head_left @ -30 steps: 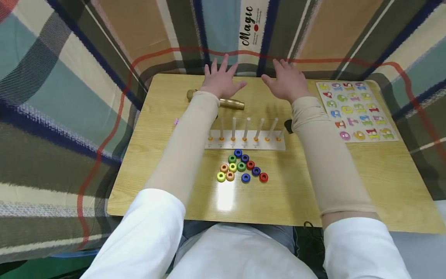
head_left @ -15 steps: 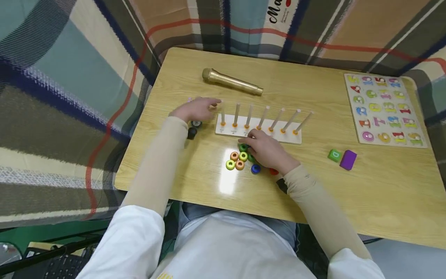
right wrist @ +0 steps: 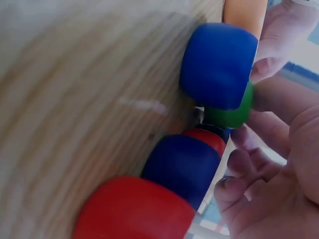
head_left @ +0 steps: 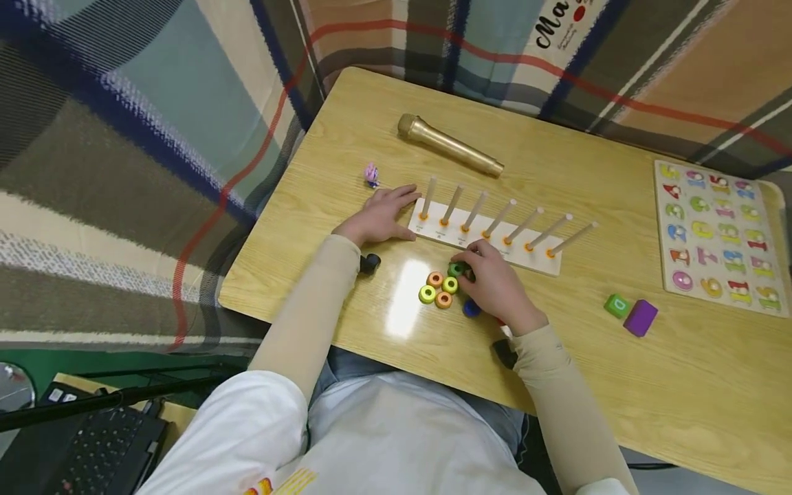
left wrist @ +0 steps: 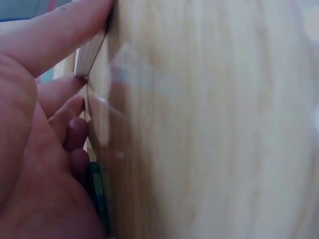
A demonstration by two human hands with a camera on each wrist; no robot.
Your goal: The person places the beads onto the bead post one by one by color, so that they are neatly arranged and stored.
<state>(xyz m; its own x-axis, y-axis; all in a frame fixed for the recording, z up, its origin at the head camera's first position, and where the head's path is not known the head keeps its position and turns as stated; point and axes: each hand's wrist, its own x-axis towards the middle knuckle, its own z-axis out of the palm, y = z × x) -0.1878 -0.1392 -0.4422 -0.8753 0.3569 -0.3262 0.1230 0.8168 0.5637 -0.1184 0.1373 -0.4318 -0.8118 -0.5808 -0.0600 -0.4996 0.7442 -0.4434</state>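
A white peg board point(head_left: 495, 240) with a row of upright pegs lies mid-table. My left hand point(head_left: 383, 216) grips its left end, thumb at the near corner and fingers at the far one. In the left wrist view the thumb point(left wrist: 55, 35) meets the board's edge. My right hand point(head_left: 495, 285) bends over the colored ring beads in front of the board. Its thumb is right at a green bead point(right wrist: 239, 109), the other fingers curl beside a dark blue bead, and whether they pinch one I cannot tell. Yellow bead point(head_left: 427, 294) and orange bead point(head_left: 443, 300) lie left of it.
A gold microphone point(head_left: 450, 144) lies behind the board, a small pink-purple figure point(head_left: 370, 174) to its left. At right are a green block point(head_left: 617, 306), a purple block point(head_left: 640, 317) and a number puzzle board point(head_left: 718, 234). A laptop point(head_left: 93, 440) stands below left, off the table.
Both hands have come back from the table's far edge: the left onto the peg board's left end, the right down to the beads. The head view has swung, shifting the table rightward.
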